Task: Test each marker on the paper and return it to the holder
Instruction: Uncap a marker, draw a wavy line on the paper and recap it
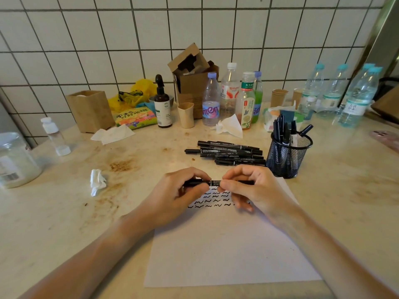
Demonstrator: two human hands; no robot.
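Paper (226, 251) lies nearest you on the table (64, 223), its far part filled with three rows of black squiggles. You grip one marker (216, 182) level above them, left hand (179, 195) and right hand (248, 188) each pinching an end. Some markers already stand in the holder (288, 156); a pile (228, 153) just left of it looks untested, so you're roughly midway.

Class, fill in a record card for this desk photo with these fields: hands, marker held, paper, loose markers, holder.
hands: left hand and right hand both grip one marker, above the paper
marker held: black marker, lying level; cap state cannot be told
paper: white sheet with rows of black squiggles
loose markers: pile on the table, beside the holder
holder: black mesh cup, several markers upright inside
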